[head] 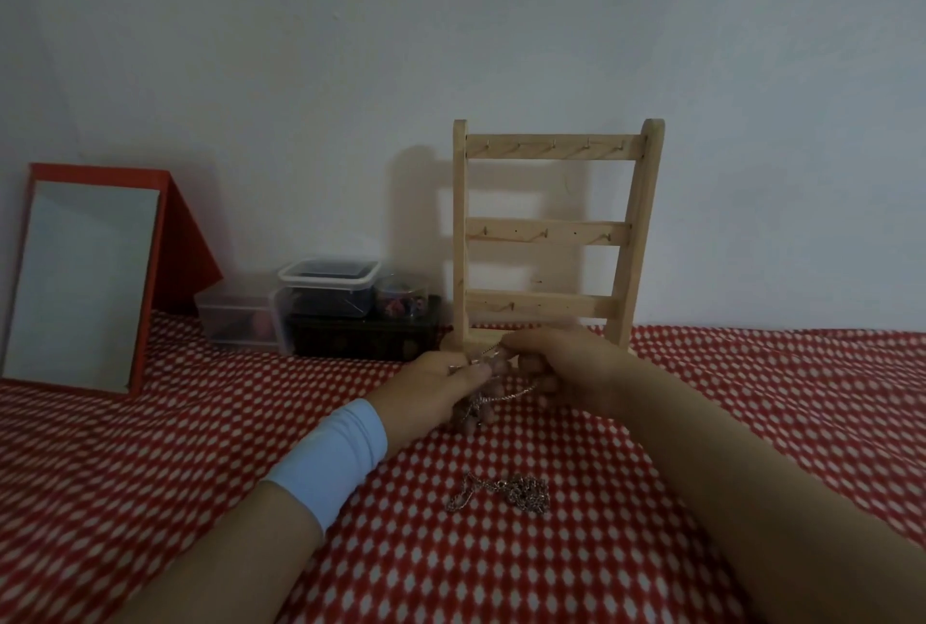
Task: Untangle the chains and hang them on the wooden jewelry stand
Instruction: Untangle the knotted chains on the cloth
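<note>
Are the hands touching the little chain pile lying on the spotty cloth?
Apart. The head view shows spotty cloth between the chain pile and both the left hand and right hand, which pinch a second chain higher up.

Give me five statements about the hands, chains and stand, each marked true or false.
1. The left hand and right hand both pinch a chain in front of the stand. True.
2. A chain already hangs from the stand's top bar. False: its hooks are bare.
3. A second chain lies in a heap on the cloth, nearer the person. True.
4. The mirror stands to the right of the stand. False: the mirror leans at the far left.
5. The left wrist wears a pale blue band. True.
</note>
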{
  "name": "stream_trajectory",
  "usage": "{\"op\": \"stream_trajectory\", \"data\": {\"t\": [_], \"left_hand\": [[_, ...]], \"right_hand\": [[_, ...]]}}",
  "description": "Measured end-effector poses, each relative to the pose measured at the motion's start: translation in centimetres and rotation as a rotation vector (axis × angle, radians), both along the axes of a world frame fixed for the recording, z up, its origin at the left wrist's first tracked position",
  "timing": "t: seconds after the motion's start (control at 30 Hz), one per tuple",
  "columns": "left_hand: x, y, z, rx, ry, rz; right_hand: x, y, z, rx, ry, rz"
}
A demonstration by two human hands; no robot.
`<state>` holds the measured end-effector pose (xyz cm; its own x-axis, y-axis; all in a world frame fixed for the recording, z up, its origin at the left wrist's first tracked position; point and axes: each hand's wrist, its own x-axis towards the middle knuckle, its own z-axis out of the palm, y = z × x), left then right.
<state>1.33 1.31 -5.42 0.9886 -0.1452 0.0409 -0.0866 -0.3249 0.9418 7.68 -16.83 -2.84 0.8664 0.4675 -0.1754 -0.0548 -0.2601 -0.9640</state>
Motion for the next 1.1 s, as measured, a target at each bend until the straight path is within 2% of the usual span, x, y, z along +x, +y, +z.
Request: {"op": "stream_trajectory", "data": {"t": [0.13, 0.2, 0.23, 0.33, 0.37, 0.43, 0.5, 0.57, 0.63, 0.8, 0.87, 0.97, 1.1], "left_hand": [[0.0, -0.4, 0.3, -0.303, -0.014, 0.126], [0.2, 0.0, 0.6, -0.371, -0.032, 0.197], [0.3, 0.4, 0.7, -0.293, -0.061, 0.222], [0.2, 0.8, 1.2, 0.187, -0.223, 0.287], [0.4, 0.8, 1.3, 0.227, -0.253, 0.305], [0.3, 0.7, 1.9, 0.103, -0.237, 0.32], [0.2, 0.8, 2.6, -0.119, -0.191, 0.257], [0.0, 0.4, 3.1, -0.307, -0.184, 0.189], [-0.3, 0.1, 3.8, -0.346, -0.232, 0.197], [-0.8, 0.3, 5.1, -0.448, -0.327, 0.288], [-0.9, 0.2, 5.2, -0.588, -0.311, 0.257], [-1.1, 0.0, 5.1, -0.749, -0.242, 0.198], [-1.0, 0.6, 4.5, -0.728, -0.215, 0.243]], "right_hand": [[-0.1, 0.5, -0.2, -0.212, -0.172, -0.16], [0.0, 0.5, 0.0, -0.321, -0.206, -0.161], [0.2, 0.4, 0.1, -0.407, -0.228, -0.137], [0.4, 0.2, 0.2, -0.733, -0.35, -0.022], [0.2, 0.3, 0.3, -0.77, -0.388, -0.006], [-0.3, 0.4, 0.5, -0.721, -0.475, -0.017], [-1.0, 0.8, 1.0, -0.479, -0.55, -0.002], [-1.5, 1.0, 1.5, -0.121, -0.462, 0.121], [-1.6, 1.3, 1.5, 0.064, -0.328, 0.253], [-1.3, 0.8, 1.6, 0.172, -0.234, 0.251], [-1.6, 0.5, 2.0, 0.147, -0.257, 0.23], [-1.4, 0.5, 2.1, 0.099, -0.28, 0.08], [-1.0, 0.4, 1.9, 0.116, -0.234, -0.144]]}}
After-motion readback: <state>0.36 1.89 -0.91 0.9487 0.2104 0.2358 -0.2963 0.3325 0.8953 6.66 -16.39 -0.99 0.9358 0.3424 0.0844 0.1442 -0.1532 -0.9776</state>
